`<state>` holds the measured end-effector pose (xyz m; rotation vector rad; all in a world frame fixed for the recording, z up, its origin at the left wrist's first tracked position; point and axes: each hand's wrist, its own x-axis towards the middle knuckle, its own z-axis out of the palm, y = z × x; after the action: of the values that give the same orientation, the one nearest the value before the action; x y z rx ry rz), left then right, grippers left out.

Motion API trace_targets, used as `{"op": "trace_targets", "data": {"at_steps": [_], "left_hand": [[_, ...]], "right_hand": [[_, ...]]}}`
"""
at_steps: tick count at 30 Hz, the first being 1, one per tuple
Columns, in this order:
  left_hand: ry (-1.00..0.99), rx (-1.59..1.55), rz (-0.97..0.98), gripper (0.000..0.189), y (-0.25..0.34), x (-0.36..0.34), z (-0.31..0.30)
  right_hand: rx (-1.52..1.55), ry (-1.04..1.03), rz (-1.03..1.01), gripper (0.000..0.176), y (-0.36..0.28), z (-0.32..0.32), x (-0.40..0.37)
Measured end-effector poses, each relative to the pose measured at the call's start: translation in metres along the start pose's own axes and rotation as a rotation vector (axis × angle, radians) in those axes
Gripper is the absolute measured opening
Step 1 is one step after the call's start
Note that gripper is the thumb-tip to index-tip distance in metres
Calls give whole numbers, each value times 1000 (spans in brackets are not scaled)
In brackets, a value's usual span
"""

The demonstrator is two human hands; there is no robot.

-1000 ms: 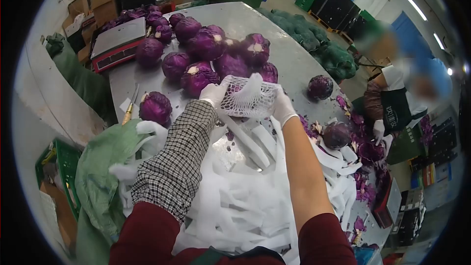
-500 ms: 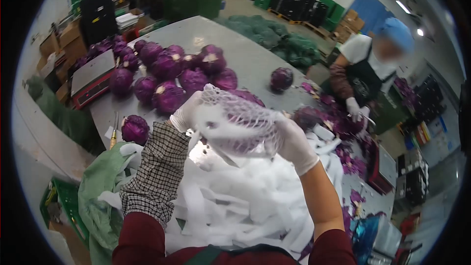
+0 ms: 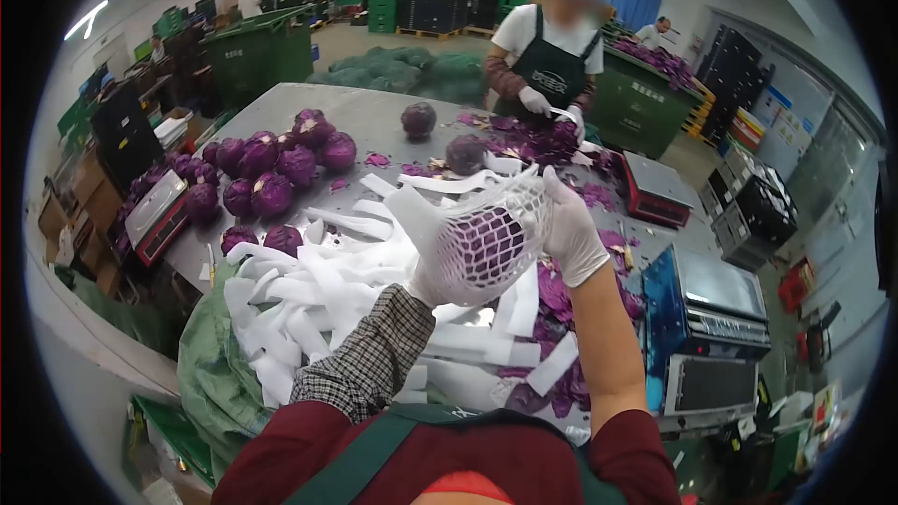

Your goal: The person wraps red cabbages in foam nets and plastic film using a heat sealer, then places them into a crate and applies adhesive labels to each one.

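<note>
A red cabbage point(image 3: 482, 245) sits inside a white foam net sleeve point(image 3: 526, 204), its purple showing through the mesh. My left hand point(image 3: 428, 282), white-gloved, is closed on the near left side of the netted cabbage, its fingers partly hidden behind it. At the sleeve's right end, my right hand point(image 3: 575, 236), also gloved, grips the gathered netting. Below both hands, white foam strips point(image 3: 309, 295) are heaped on the metal table point(image 3: 281, 110). Purple leaf scraps point(image 3: 557, 295) lie beneath my right hand.
Several bare red cabbages point(image 3: 271, 192) are grouped at the left beside a red scale point(image 3: 159, 215). Across the table, a co-worker point(image 3: 552, 47) handles a cabbage with a blade. Another scale point(image 3: 657, 189) and a blue-sided machine point(image 3: 702, 295) stand at right. A green sack point(image 3: 210, 346) hangs at near left.
My view has swung right and tilted up. The netted cabbage now hangs more upright, with my right hand raised above my left. Both hands keep their hold.
</note>
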<state>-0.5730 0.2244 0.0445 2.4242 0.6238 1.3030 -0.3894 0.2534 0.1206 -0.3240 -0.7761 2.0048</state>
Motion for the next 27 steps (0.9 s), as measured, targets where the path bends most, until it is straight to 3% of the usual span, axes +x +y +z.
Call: {"op": "trace_targets", "data": {"at_steps": [2, 5, 7, 8, 11, 13, 14, 16, 17, 18, 20, 22, 24, 25, 26, 27], "left_hand": [[4, 133, 42, 55, 15, 5, 19], [24, 416, 36, 53, 26, 6, 51], [26, 357, 19, 50, 32, 11, 68], [32, 311, -4, 50, 28, 11, 83], [44, 291, -3, 46, 47, 18, 107], [72, 191, -68, 45, 65, 17, 125], [69, 551, 66, 42, 63, 18, 135], [303, -1066, -417, 43, 85, 27, 159], [414, -1892, -598, 45, 96, 31, 172], [370, -1928, -554, 49, 91, 30, 190], [461, -1938, -496, 50, 105, 26, 221], [613, -1898, -533, 52, 119, 28, 252], [518, -1273, -515, 53, 146, 27, 274], [457, -1037, -479, 52, 155, 29, 292], [408, -783, -445, 51, 165, 31, 310], [379, -542, -411, 51, 178, 36, 326]], "right_hand": [[127, -263, 105, 52, -2, -55, -24], [-115, 47, 19, 43, -2, -40, -86], [-180, 271, 6, 34, 3, -8, -113], [-244, 174, 65, 34, -4, -31, -124], [-418, 176, 188, 44, -16, -56, -153], [-356, 83, 87, 53, -21, -71, -174], [-249, 37, -11, 52, -20, -75, -183], [-25, 19, -145, 56, -15, -87, -203], [24, -11, -70, 57, -13, -92, -213], [75, -41, 6, 57, -11, -97, -225], [140, -26, 127, 55, -2, -105, -254], [11, -185, 263, 47, -18, -144, -282], [-192, -64, 128, 35, -62, -138, -311], [-315, 140, -39, 29, -91, -112, -330], [-341, -24, -106, 22, -118, -159, -340], [-307, 144, -134, 23, -130, -164, -342]]}}
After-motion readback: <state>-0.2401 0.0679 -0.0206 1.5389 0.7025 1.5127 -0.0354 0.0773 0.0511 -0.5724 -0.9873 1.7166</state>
